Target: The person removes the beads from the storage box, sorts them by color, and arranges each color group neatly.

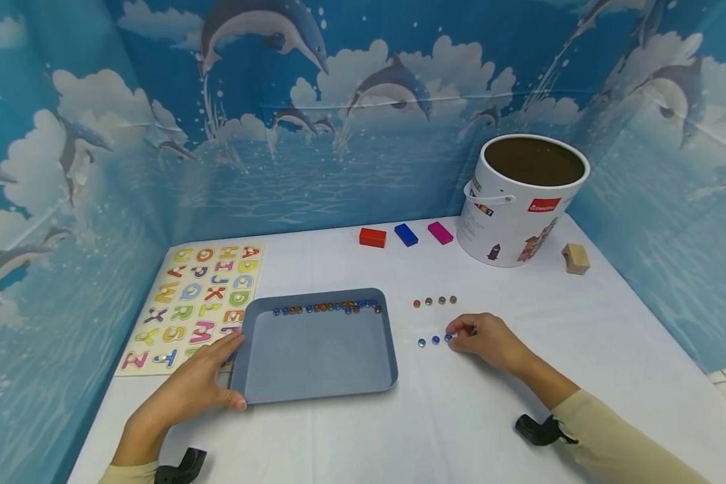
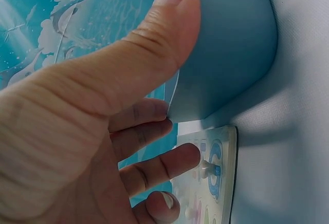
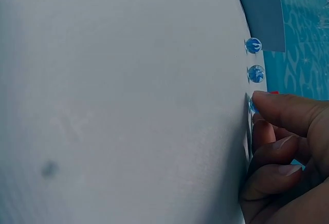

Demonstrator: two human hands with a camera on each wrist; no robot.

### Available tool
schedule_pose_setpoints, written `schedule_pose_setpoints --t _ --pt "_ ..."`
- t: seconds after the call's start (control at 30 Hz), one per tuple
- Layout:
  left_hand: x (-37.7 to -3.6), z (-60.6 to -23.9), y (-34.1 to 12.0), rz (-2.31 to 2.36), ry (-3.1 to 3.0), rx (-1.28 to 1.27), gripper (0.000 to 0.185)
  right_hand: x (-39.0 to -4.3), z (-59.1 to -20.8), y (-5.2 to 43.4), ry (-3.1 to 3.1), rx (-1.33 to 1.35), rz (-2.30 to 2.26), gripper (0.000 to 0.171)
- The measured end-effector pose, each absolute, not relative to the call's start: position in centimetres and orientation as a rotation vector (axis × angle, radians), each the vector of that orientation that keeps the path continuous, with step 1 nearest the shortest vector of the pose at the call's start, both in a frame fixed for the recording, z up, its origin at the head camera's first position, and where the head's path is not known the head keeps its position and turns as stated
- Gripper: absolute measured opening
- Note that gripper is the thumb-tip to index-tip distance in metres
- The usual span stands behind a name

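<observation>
Right hand (image 1: 487,341) pinching third blue glass bead (image 1: 448,337) with curled fingertips, keeping row straight; left hand (image 1: 202,384) gripping shallow grey-blue plastic tray (image 1: 392,349) rim, holding level.

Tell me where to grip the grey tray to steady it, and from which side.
Grip the grey tray at its near-left corner rim, coming from the left. The rim is a thin raised lip, so a thumb-over, fingers-under pinch fits it, as the left hand shows now. The glass beads line the far wall, so that side is probably worse. The right hand is busy at the blue beads.

Glossy glass beads (image 1: 435,340), matt tray (image 1: 318,388)
</observation>
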State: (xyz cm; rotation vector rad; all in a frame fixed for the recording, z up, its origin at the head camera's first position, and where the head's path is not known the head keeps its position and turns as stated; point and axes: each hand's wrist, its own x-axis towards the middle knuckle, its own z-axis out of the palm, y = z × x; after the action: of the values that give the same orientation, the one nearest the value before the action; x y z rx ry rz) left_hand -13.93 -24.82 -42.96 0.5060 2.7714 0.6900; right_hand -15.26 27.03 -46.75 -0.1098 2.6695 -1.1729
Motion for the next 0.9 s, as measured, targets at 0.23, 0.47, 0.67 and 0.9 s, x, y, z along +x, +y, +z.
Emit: schedule_pose_setpoints --t 0.23,0.47,0.67,0.9 --pt "-13.9 -43.0 -25.0 0.699 2.772 0.498 0.121 -15.9 -45.7 27.2 2.667 -0.091 -1.168 0.018" --pt "-13.9 -43.1 -25.1 0.701 2.770 0.496 0.121 -18.5 -42.0 25.0 2.627 -0.041 -1.351 0.031" --pt "-13.9 -42.9 -24.9 0.701 2.768 0.490 0.121 -20.8 -40.1 16.9 2.442 -0.240 -1.434 0.032" --pt "-13.9 -42.9 -24.8 0.694 2.771 0.492 0.121 -22.9 -41.5 5.0 2.212 -0.416 -1.442 0.035"
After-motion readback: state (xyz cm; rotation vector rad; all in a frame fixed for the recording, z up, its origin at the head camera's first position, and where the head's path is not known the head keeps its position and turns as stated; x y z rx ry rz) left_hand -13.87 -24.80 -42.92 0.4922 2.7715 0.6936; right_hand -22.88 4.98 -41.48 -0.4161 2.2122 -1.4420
